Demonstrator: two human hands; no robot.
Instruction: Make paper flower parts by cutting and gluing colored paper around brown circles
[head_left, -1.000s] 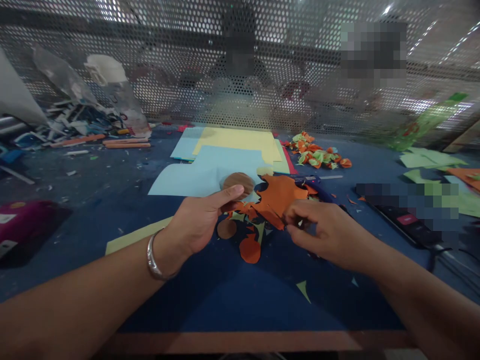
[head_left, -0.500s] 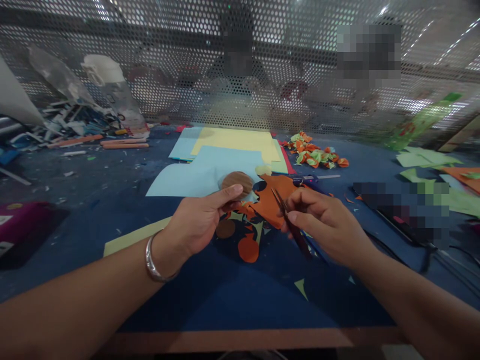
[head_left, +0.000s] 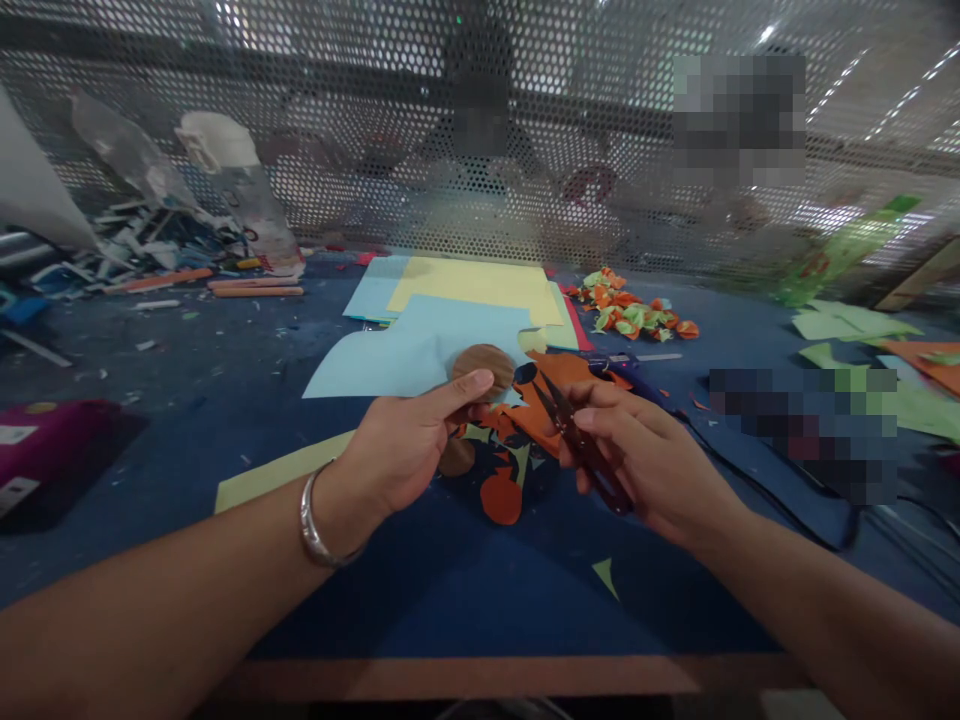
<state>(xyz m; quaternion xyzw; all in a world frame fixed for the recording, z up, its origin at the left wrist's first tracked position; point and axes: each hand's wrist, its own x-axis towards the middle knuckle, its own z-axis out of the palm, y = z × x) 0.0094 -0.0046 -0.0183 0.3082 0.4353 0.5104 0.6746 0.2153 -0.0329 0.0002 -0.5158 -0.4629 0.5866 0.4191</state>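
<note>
Between thumb and fingers, my left hand (head_left: 397,445) pinches a round wooden disc (head_left: 484,362) against a sheet of light blue paper (head_left: 367,360). The paper spreads out behind and left of the disc. My right hand (head_left: 645,445) is closed around dark red thread snips (head_left: 592,462), whose pointed blades aim up and left, apart from the blue paper. Beneath the blades lies cut orange paper (head_left: 559,372). An orange paper circle (head_left: 501,498) and a brown disc (head_left: 457,457) rest on the table below my hands, among small scraps.
Yellow sheets (head_left: 480,280) lie at the back, beside a pile of crumpled orange and green pieces (head_left: 634,312). A bottle (head_left: 251,200) stands back left, a purple pouch (head_left: 60,440) at the left. Green paper (head_left: 855,315) lies right. A perforated panel (head_left: 337,130) closes off the back.
The snips have turned in my right hand, so more of their handle shows. My left hand keeps its pinch on the disc and paper. The whole view has shifted slightly.
</note>
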